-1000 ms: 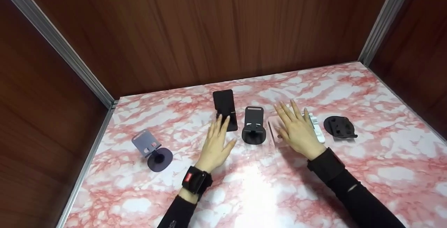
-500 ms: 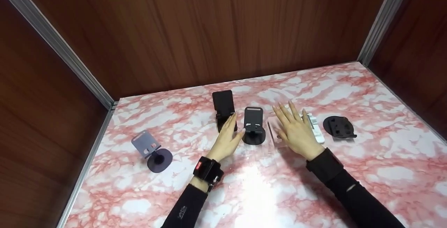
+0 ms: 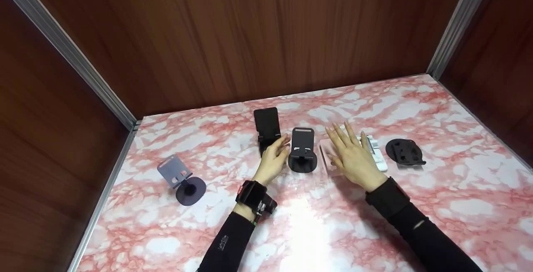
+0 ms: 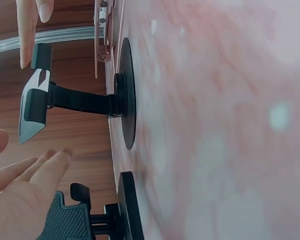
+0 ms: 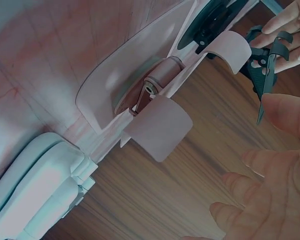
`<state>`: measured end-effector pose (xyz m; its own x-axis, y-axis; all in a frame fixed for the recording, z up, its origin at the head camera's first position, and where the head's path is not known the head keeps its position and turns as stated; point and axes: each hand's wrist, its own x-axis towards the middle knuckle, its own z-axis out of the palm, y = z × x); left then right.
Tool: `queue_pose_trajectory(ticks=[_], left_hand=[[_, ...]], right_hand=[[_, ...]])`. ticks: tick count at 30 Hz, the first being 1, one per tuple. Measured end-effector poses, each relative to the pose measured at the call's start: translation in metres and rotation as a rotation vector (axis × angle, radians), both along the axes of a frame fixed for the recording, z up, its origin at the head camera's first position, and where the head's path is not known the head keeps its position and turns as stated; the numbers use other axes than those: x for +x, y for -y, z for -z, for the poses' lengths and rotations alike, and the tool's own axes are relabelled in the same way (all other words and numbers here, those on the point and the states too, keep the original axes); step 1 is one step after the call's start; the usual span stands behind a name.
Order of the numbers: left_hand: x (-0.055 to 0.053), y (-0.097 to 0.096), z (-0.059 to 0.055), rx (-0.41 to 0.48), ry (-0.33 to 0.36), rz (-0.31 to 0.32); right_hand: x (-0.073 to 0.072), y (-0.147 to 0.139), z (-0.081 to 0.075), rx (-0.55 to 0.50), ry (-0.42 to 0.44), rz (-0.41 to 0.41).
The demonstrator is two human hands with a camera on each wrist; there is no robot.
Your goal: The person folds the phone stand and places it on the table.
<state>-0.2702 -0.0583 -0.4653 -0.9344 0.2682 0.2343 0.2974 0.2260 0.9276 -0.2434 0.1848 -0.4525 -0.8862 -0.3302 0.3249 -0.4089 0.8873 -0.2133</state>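
Note:
Between my two hands stands a black round-based phone stand (image 3: 302,138), upright with its tilted back plate. My left hand (image 3: 271,163) hovers just left of it, fingers loosely bent and nothing held; in the left wrist view a gap shows between the fingers and that stand's plate. Behind the left hand is a black rectangular phone stand (image 3: 267,121), its lower part partly covered. My right hand (image 3: 354,157) spreads its fingers above a pink phone stand (image 5: 160,130) and touches nothing in the right wrist view. Right beside the pink one lies a folded white stand (image 5: 45,185).
A purple-grey phone stand (image 3: 183,180) with a round base stands at the left. Farther right sits a folded black stand (image 3: 404,152) on a round base. Brown wood-grain panels (image 3: 233,34) with metal corner posts enclose the marbled tabletop (image 3: 166,222) at the back and sides.
My left hand has moved right, from over the black rectangular stand towards the round-based black one, turning sideways as its fingers bend. The right hand has stayed almost still.

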Motion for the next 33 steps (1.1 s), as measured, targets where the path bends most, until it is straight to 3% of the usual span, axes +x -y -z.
queue_pose_trajectory(ticks=[14, 25, 33], left_hand=[[-0.009, -0.006, 0.004, 0.144, 0.191, -0.047], [-0.008, -0.005, 0.003, 0.182, 0.203, -0.083], [-0.004, -0.002, -0.007, 0.206, 0.134, -0.098]], right_hand=[[0.002, 0.002, 0.002, -0.021, 0.025, -0.004], [0.003, 0.005, 0.001, -0.02, 0.057, -0.013], [0.003, 0.005, 0.003, -0.021, 0.038, -0.037]])
